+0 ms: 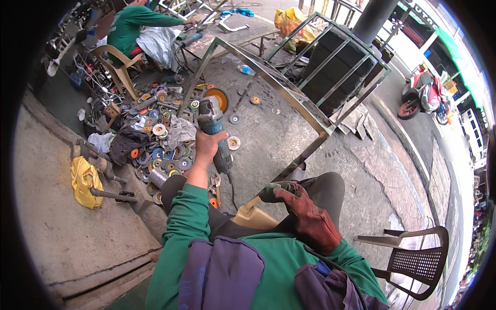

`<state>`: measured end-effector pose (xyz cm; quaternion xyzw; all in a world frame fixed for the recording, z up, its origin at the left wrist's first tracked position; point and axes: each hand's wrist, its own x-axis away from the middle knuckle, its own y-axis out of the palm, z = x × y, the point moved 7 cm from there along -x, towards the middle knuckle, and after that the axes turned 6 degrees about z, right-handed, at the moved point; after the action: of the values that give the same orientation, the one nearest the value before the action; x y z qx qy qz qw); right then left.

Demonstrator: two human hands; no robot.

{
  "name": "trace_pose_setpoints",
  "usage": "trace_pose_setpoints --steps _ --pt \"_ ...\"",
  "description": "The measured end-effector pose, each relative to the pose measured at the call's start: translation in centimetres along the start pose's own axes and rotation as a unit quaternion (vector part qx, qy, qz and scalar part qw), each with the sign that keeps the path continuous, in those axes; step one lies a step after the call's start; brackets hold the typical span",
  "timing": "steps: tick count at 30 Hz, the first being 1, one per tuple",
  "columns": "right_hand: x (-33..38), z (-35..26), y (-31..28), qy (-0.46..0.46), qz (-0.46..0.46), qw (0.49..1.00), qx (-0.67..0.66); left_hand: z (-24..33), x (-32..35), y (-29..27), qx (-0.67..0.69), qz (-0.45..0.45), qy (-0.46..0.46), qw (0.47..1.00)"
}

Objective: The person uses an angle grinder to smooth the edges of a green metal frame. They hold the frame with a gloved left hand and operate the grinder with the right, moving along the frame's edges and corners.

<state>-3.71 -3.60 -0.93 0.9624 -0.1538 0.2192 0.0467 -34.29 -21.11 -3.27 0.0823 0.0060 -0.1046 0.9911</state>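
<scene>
My bare left hand (207,146) is wrapped round the body of a blue-and-grey angle grinder (211,120). An orange disc (219,97) shows at the grinder's far end, and its black cord trails down toward me. My right hand (305,206) wears a red work glove with dark greenish fingers and sits near my right knee. Those fingers are curled, and what they hold, if anything, is hidden. Close to them is a beige plastic seat (256,217) between my legs. A welded square-tube metal frame (289,95) stands ahead, its near corner beyond my right hand.
Loose grinding discs (160,129) lie heaped at the left, beside a yellow bag (86,182) on a concrete ledge. Another person (135,28) in green works seated at the far left. A brown plastic chair (418,261) is at the right; a motorcycle (421,93) stands farther off.
</scene>
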Motion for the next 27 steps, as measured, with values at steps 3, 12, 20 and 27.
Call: trace_pose_setpoints --steps 3,12,20,27 --pt "-0.7 1.2 -0.5 -0.001 -0.037 0.982 -0.184 -0.8 2.7 1.8 -0.02 -0.018 -0.022 0.999" --pt "-2.5 0.1 0.2 0.046 -0.004 0.985 -0.167 2.5 3.9 2.9 -0.003 -0.067 -0.015 0.998" --pt "-6.9 -0.9 0.6 0.015 0.117 0.98 -0.161 0.6 0.9 2.2 0.064 -0.106 -0.056 0.991" --pt "-13.9 -1.0 0.0 -0.017 0.2 0.951 -0.233 -1.9 1.0 2.7 0.034 -0.121 -0.059 0.99"
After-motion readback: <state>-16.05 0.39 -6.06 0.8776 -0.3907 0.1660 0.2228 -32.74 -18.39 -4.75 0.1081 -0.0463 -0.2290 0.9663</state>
